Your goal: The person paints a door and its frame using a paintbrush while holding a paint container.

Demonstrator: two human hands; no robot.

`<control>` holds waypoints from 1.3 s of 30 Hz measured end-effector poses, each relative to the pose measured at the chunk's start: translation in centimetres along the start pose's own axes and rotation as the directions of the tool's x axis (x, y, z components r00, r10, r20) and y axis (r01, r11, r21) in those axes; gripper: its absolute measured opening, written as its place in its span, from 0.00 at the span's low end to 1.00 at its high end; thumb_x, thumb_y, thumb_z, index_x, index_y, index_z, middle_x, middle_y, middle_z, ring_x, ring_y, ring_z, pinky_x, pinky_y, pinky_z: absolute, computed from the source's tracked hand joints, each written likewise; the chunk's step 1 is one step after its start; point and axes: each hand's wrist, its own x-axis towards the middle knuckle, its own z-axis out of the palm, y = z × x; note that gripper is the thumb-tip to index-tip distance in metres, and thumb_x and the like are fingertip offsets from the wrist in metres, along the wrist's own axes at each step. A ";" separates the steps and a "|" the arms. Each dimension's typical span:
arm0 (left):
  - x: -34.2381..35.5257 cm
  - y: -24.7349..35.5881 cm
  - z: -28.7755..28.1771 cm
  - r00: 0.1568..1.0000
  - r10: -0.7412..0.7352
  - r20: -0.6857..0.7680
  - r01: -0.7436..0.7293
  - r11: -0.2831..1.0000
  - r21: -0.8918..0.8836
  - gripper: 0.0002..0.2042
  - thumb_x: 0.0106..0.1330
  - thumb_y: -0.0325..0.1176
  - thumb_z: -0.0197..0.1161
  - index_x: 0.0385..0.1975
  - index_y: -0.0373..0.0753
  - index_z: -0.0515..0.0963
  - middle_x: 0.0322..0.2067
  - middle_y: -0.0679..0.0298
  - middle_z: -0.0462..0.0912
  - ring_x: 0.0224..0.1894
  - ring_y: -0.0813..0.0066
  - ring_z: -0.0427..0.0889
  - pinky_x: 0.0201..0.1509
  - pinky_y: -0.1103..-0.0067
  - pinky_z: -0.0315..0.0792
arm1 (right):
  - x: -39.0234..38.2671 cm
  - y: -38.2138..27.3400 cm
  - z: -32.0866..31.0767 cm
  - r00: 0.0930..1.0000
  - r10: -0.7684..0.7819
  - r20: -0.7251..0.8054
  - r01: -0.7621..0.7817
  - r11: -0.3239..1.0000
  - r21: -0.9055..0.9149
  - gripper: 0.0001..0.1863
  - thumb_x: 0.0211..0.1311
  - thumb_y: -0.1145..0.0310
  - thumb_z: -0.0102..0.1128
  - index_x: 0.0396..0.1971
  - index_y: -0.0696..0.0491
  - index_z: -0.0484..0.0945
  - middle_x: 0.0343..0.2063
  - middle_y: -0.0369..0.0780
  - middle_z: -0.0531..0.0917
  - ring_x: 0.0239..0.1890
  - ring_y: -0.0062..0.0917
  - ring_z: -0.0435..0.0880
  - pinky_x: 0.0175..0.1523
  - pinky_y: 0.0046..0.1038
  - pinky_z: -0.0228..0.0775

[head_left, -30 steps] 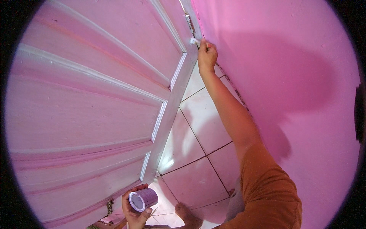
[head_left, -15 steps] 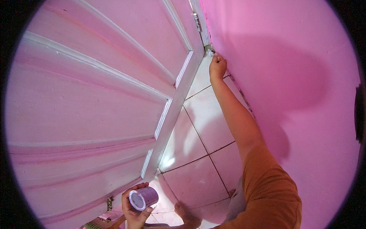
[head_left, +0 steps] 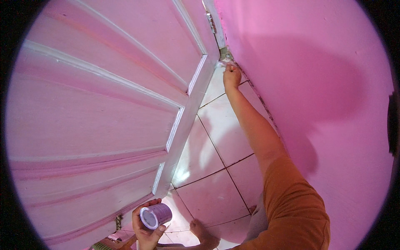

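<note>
My left hand (head_left: 143, 229) is wrapped round a small purple-tinted paint can (head_left: 163, 213), which tilts so that its pale, round rimmed end shows. At the far corner, my right hand (head_left: 232, 78) is closed on a small paintbrush (head_left: 221, 64). Whitish bristles stick out ahead of the fingers towards the bottom edge of the door (head_left: 96, 112); the handle is mostly hidden in my hand. I cannot tell whether the bristles touch the door or only lie beside it. My right arm stretches forward between door and wall, low over the floor.
The pink wall (head_left: 291, 83) rises close along my right arm and carries a large shadow. White floor tiles (head_left: 208, 187) with dark joints run between door and wall. A metal hinge (head_left: 211, 23) joins the door to its frame. My bare foot (head_left: 204, 234) stands near the can.
My right hand has shifted slightly left and nearer, bringing the paintbrush away from the frame corner towards the door's bottom edge. The left hand still holds the can in nearly the same place.
</note>
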 end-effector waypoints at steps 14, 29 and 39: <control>0.2 0.2 0.1 1.000 -0.001 -0.012 0.001 1.000 0.011 0.36 0.59 0.40 0.75 0.63 0.35 0.63 0.61 0.43 0.71 0.64 0.48 0.72 0.66 0.59 0.69 | -1.8 -1.5 0.9 0.998 -0.020 0.062 0.018 0.999 0.044 0.24 0.68 0.53 0.55 0.26 0.63 0.79 0.34 0.55 0.84 0.39 0.49 0.83 0.47 0.43 0.72; 0.0 0.4 -0.2 0.999 -0.008 -0.044 0.004 0.997 -0.083 0.39 0.53 0.41 0.80 0.60 0.35 0.62 0.56 0.43 0.74 0.62 0.50 0.74 0.65 0.58 0.70 | -0.3 1.1 3.8 0.999 -0.035 0.040 0.016 0.914 0.405 0.21 0.68 0.54 0.56 0.39 0.59 0.84 0.30 0.51 0.83 0.33 0.45 0.82 0.42 0.42 0.72; -1.0 1.0 -0.2 0.999 0.002 -0.038 -0.003 0.999 -0.032 0.39 0.54 0.42 0.79 0.60 0.34 0.61 0.56 0.42 0.74 0.62 0.50 0.74 0.66 0.58 0.69 | -3.5 -0.5 2.5 0.993 0.012 0.115 -0.020 0.998 0.066 0.21 0.68 0.55 0.54 0.29 0.59 0.83 0.20 0.47 0.83 0.24 0.37 0.83 0.34 0.36 0.73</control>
